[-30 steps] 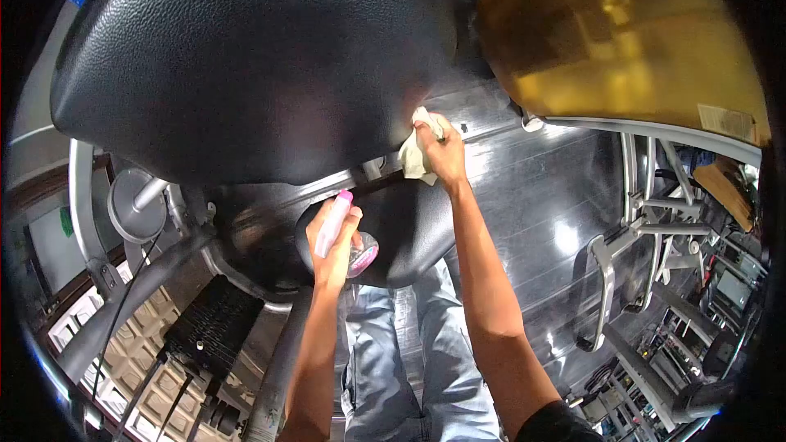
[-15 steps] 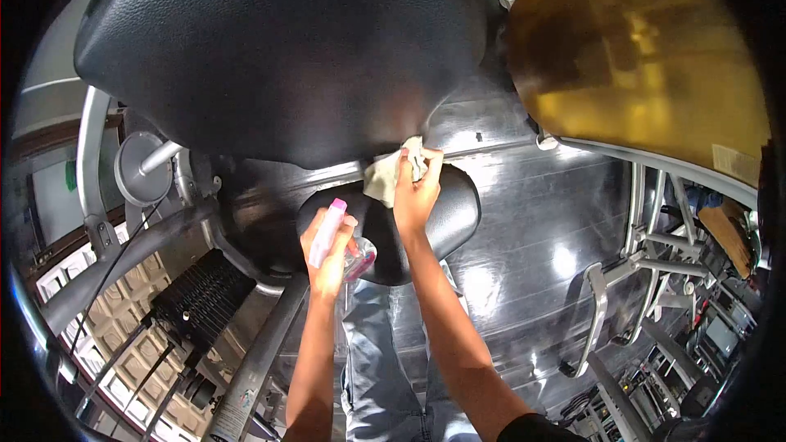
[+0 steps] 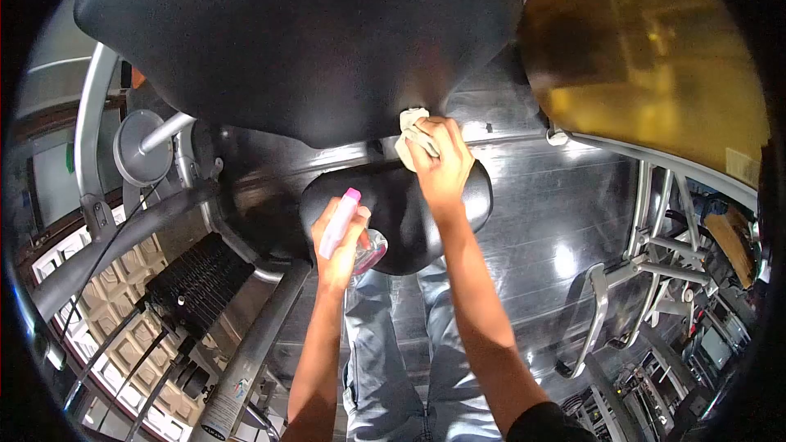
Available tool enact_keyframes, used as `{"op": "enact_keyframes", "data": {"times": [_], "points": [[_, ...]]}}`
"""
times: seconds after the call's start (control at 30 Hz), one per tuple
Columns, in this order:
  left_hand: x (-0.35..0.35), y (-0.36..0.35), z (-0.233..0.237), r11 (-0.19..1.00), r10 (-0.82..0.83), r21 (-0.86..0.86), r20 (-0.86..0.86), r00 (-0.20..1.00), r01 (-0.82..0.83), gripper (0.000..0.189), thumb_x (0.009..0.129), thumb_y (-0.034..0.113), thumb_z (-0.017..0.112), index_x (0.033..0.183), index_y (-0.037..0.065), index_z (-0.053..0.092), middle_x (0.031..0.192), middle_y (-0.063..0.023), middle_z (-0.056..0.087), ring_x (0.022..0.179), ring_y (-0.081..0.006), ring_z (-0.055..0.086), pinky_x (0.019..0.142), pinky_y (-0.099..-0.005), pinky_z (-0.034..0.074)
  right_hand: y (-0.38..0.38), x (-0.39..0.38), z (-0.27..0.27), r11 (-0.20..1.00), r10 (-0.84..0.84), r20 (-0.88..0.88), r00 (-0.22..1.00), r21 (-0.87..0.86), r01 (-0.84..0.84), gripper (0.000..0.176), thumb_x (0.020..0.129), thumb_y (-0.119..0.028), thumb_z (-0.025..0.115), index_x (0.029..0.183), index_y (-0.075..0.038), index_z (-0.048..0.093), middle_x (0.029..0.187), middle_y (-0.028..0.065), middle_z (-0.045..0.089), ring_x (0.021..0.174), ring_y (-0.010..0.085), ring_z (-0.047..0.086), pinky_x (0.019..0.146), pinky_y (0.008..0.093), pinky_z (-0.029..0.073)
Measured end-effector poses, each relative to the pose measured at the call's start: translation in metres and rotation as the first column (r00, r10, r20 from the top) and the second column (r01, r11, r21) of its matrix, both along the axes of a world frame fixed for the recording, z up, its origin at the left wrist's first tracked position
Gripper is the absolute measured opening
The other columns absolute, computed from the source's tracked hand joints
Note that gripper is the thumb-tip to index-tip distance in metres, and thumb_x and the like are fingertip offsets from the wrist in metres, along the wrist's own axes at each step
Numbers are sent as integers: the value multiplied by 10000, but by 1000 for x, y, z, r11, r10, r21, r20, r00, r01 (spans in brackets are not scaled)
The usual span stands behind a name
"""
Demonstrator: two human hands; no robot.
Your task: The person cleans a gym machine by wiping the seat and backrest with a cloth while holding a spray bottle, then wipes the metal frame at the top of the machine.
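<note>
My left hand (image 3: 337,239) is wrapped round a spray bottle (image 3: 341,223) with a pink-and-white trigger head; its clear body shows below my fingers. In my right hand (image 3: 444,165) a pale, crumpled cloth (image 3: 414,133) is bunched between the fingers, right at the lower edge of a large black padded backrest (image 3: 303,49). Both hands are over a smaller black padded seat (image 3: 401,233), with the bottle above its left part.
A weight stack (image 3: 201,282) and grey frame tubes stand on the left, with a round silver disc (image 3: 143,147) above. A yellow-brown glossy panel (image 3: 647,57) fills the upper right. Further gym machines (image 3: 655,270) stand at right on the dark floor (image 3: 540,213).
My right hand has moved up and right, with the cloth now bunched tighter in it. The left hand with the bottle has shifted slightly right and up.
</note>
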State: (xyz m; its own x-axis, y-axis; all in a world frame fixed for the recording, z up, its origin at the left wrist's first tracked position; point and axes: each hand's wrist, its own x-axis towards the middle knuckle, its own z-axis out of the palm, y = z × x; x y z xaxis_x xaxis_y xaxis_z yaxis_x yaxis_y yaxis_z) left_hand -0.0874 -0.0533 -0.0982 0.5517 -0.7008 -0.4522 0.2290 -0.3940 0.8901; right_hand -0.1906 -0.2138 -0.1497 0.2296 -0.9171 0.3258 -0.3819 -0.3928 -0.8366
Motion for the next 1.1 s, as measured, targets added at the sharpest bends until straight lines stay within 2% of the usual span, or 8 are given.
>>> {"op": "enact_keyframes", "data": {"times": [0.07, 0.23, 0.53, 0.7, 0.77, 0.97, 1.03, 1.1], "points": [[0, 0, 4, 1000, -7, -11, -3, 1000, 7, 158, 904, 181, 643, 881, 25, 626, 805, -53, 594, 495, -121, 538, 488, -249, 406, -6, -9, -5, 995, 88, -143, 986, -35, -94, 212, 724, -224, 778, 908, -157, 697, 830, 22, 607, 727, 242, 634, 621, 376, 508], [4, 7, 2, 1000, -16, 25, -3, 1000, 16, 168, 899, 202, 660, 876, 38, 630, 798, -39, 591, 506, -115, 540, 492, -241, 378, -26, -46, -32, 941, 278, -489, 827, -34, -336, 178, 722, -189, 774, 882, -195, 696, 810, -13, 627, 713, 217, 656, 593, 349, 528], [1, 3, 13, 999, 43, -11, -88, 995, -45, 89, 889, 82, 676, 850, 42, 607, 621, 20, 526, 489, -55, 489, 474, -228, 385, -32, -10, 22, 933, 168, -168, 971, -292, -212, 336, 676, -145, 792, 1000, -194, 719, 849, 0, 677, 725, 196, 661, 625, 305, 532], [9, 4, 12, 1000, 30, -7, -81, 996, -31, 82, 886, 75, 676, 857, 39, 608, 638, 18, 537, 497, -51, 494, 479, -226, 392, -23, -14, -4, 934, 182, -211, 960, -267, -236, 274, 684, -172, 796, 947, -191, 720, 856, -10, 681, 737, 192, 673, 626, 313, 539], [10, 6, 11, 999, 47, 11, -68, 997, -47, 130, 894, 156, 648, 869, 33, 617, 790, -45, 599, 506, -109, 545, 488, -235, 376, -19, -19, -12, 935, 213, -309, 927, -210, -285, 230, 699, -181, 789, 918, -193, 719, 852, -26, 681, 708, 187, 673, 603, 319, 538], [7, 14, 10, 999, 38, -27, -80, 996, -40, 117, 882, 143, 649, 868, 32, 613, 791, -53, 605, 505, -118, 554, 479, -240, 378, -18, -14, -14, 944, 251, -310, 917, -131, -302, 200, 686, -185, 804, 869, -166, 727, 817, -16, 688, 683, 198, 673, 584, 317, 527], [6, 13, 10, 999, 39, -23, -84, 996, -41, 67, 884, 60, 671, 867, 40, 609, 670, 7, 552, 506, -64, 518, 485, -231, 419, -18, -13, -14, 949, 256, -306, 917, -99, -298, 190, 677, -157, 812, 847, -131, 730, 818, 3, 704, 711, 199, 690, 606, 308, 533], [4, 14, 14, 998, 58, -20, -137, 989, -61, 78, 886, 72, 678, 876, 41, 607, 672, 10, 552, 504, -60, 515, 482, -228, 415, -15, -13, -20, 960, 233, -290, 928, -81, -266, 168, 708, -229, 788, 861, -198, 727, 797, -38, 669, 660, 226, 658, 571, 356, 511]]}}
